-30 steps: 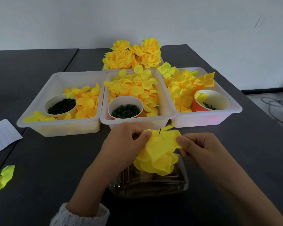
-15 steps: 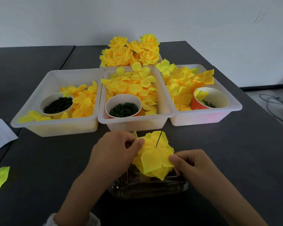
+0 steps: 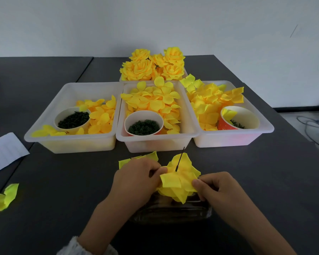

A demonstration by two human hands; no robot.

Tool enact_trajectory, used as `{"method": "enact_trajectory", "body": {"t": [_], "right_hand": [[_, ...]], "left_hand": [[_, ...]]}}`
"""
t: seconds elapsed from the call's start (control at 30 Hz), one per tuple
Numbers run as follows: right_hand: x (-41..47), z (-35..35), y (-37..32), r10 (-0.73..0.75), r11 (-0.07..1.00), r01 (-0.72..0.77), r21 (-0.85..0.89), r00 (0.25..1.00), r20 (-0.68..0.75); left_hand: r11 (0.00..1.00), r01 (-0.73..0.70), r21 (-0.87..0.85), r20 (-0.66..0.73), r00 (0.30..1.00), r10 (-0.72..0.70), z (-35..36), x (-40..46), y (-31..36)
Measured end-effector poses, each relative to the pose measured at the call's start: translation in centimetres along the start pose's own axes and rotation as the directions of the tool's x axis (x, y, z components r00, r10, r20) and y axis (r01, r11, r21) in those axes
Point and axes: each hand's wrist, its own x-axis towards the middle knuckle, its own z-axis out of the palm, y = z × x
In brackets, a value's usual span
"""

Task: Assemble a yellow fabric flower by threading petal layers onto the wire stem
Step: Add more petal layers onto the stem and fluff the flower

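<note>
A half-built yellow fabric flower (image 3: pixel 179 181) sits between my hands, above a clear plastic box (image 3: pixel 170 211) near the table's front. A thin dark wire stem (image 3: pixel 180 159) pokes up and away through the petal layers. My left hand (image 3: pixel 136 177) pinches the flower's left edge with thumb and fingers. My right hand (image 3: pixel 215 188) pinches the right edge. Loose yellow petals (image 3: pixel 147 156) lie on the table just behind my left hand.
Three white bins hold petals and cups of dark green parts: left bin (image 3: pixel 50 126), middle bin (image 3: pixel 155 142), right bin (image 3: pixel 265 124). Finished yellow flowers (image 3: pixel 153 65) fill a tray behind. A paper sheet (image 3: pixel 4 153) and a stray petal (image 3: pixel 4 197) lie at left.
The petal layer has slid down the wire, so more of the stem now sticks out on top. Both hands lowered with the flower toward the clear box.
</note>
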Motion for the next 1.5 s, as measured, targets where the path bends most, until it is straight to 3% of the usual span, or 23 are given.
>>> {"method": "enact_trajectory", "body": {"t": [0.13,0.27,0.33,0.4,0.47,0.53,0.6,0.67,0.77,0.87,1.0,1.23,1.37,1.5], "right_hand": [[-0.1,0.2,0.1,0.010,0.999,-0.009,-0.052,1.000,0.024],[-0.1,0.1,0.0,-0.007,1.000,0.008,-0.009,1.000,0.027],[0.1,-0.2,-0.2,-0.011,1.000,0.010,0.020,0.999,0.031],[0.1,-0.7,-0.3,-0.024,1.000,0.024,0.014,1.000,0.010],[0.0,-1.5,-0.3,-0.067,0.997,0.066,-0.030,0.996,-0.051],[-0.2,-2.4,-0.1,-0.078,0.996,0.071,-0.055,0.990,-0.119],[-0.3,-3.1,0.0,-0.061,0.996,0.052,-0.066,0.987,-0.150],[-0.6,-3.5,0.2,-0.034,0.996,0.021,-0.082,0.987,-0.159],[-1.0,-3.8,0.9,0.000,0.996,-0.016,-0.091,0.986,-0.168],[-1.4,-4.2,1.3,0.025,0.997,-0.038,-0.072,0.986,-0.165],[-1.7,-5.0,1.4,0.030,0.999,-0.036,-0.033,0.986,-0.163],[-1.5,-6.0,-2.4,-0.094,0.990,0.109,0.086,0.982,-0.164],[-1.5,-5.9,-5.9,-0.137,0.882,0.097,0.461,0.989,0.054],[-0.5,-6.6,-7.8,-0.136,0.844,-0.071,0.532,0.930,0.340]], "left_hand": [[0.999,-0.037,-0.011,0.004,0.999,0.037,-0.1,0.2,-0.6],[0.952,-0.009,-0.305,0.086,0.996,0.037,-0.4,0.1,-2.1],[0.907,0.026,-0.419,0.037,0.999,-0.011,-1.0,0.4,-3.8],[0.932,0.047,-0.360,-0.126,0.987,-0.099,-1.6,1.1,-6.0],[0.975,0.181,-0.127,-0.198,0.959,-0.204,-1.8,1.8,-8.2],[0.937,0.332,0.109,-0.090,0.942,-0.323,-1.1,2.6,-9.7],[0.912,0.356,0.201,0.061,0.925,-0.375,-0.1,3.1,-10.4],[0.929,0.335,0.155,0.083,0.933,-0.350,0.7,3.3,-10.7],[0.944,0.324,-0.054,-0.009,0.946,-0.325,0.8,3.4,-10.6],[0.926,0.342,-0.158,0.019,0.939,-0.343,-0.6,3.0,-11.1],[0.908,0.215,-0.359,0.046,0.976,-0.212,-4.6,1.4,-11.0],[0.828,-0.151,-0.540,-0.206,0.978,0.044,-10.6,-1.2,-4.7],[0.774,-0.448,-0.447,-0.454,0.859,0.236,-11.6,-2.4,0.8],[0.725,-0.646,-0.239,-0.515,0.717,0.469,-11.0,-3.0,4.4]]}}
